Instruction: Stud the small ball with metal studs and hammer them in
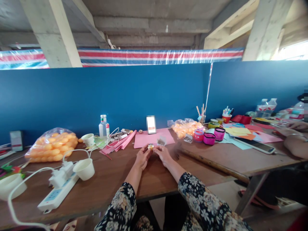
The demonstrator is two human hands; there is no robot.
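Observation:
Above the brown table, my left hand (142,156) and my right hand (163,154) meet at the fingertips. Between them is a small round silver-and-yellow piece (150,146), too small to name its kind. Both hands pinch it from opposite sides. Just beyond it lies a pink sheet (141,140), with a small clear packet (161,140) on its near right part, close to my right fingers. At the sheet's far edge stands a white upright card-like item (151,124), its face blurred.
A bag of orange balls (54,144) lies left, another bag (186,127) right. Nearer are a power strip (59,194) and a white cup (84,169). Pink strips (121,142), purple tape-like rings (209,138) and a phone (255,145) lie around. Another person's arm (297,144) rests at right.

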